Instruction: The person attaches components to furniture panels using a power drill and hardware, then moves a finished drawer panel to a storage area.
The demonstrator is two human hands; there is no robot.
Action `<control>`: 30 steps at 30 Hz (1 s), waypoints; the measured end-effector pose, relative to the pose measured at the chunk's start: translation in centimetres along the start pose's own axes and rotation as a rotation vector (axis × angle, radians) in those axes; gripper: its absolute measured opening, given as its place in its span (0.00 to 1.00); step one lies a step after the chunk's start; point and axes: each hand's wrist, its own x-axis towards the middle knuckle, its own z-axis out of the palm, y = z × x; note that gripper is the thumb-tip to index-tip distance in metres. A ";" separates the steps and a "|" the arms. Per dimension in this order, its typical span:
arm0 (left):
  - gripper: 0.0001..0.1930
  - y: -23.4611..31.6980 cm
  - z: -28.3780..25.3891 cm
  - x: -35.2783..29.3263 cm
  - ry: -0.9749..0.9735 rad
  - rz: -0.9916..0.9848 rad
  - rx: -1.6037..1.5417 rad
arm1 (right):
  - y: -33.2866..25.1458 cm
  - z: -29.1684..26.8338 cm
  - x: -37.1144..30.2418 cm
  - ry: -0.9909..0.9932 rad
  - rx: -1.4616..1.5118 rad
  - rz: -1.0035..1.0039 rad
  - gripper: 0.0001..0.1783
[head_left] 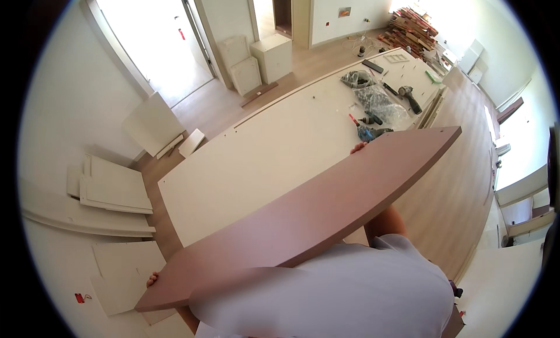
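A long mauve-brown panel (291, 215) lies slantwise across my front, tilted, its far right end raised over the floor. At its near left end, my left hand (152, 279) is closed round the edge, with only the fingertips in sight. My right hand (358, 146) grips the far long edge from beneath, so just the fingers show above it. The panel covers most of both hands and part of my right forearm. Beyond it spreads a big white board (251, 157), partly hidden behind the panel.
On the white board's far end sit a cordless drill (410, 99), a blue power tool (371, 132) and a clear plastic bag (380, 104). White panels (114, 186) lean along the left wall. A white cabinet box (272, 58) stands near the doorway; wood strips (408, 32) are piled at the back.
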 end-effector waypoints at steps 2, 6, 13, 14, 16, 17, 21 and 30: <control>0.17 0.0 0.2 0.1 0.047 -0.006 0.006 | 1.0 0.6 -1.2 0.014 -0.025 -0.010 0.28; 0.17 0.9 1.3 0.1 0.262 0.023 0.108 | 3.3 0.4 -4.5 0.077 -0.046 -0.008 0.28; 0.15 1.7 2.8 4.1 0.886 0.025 0.465 | 4.8 -3.4 -9.2 0.855 -0.116 0.079 0.25; 0.15 1.5 3.3 3.8 0.947 0.032 0.574 | 6.4 -1.5 -8.0 1.551 -0.185 0.055 0.25; 0.15 0.3 9.5 3.3 1.054 0.033 0.780 | 8.0 2.2 -5.3 1.678 -0.319 0.153 0.24; 0.16 0.4 9.4 3.3 1.012 0.002 0.722 | 7.5 1.8 -5.9 1.599 -0.253 0.205 0.24; 0.28 -0.1 9.2 2.6 0.940 -0.099 0.557 | 7.5 0.3 -6.5 1.603 -0.301 0.263 0.26; 0.28 -1.2 6.8 1.2 0.978 -0.106 0.447 | 8.2 -2.2 -6.0 1.620 -0.337 0.276 0.30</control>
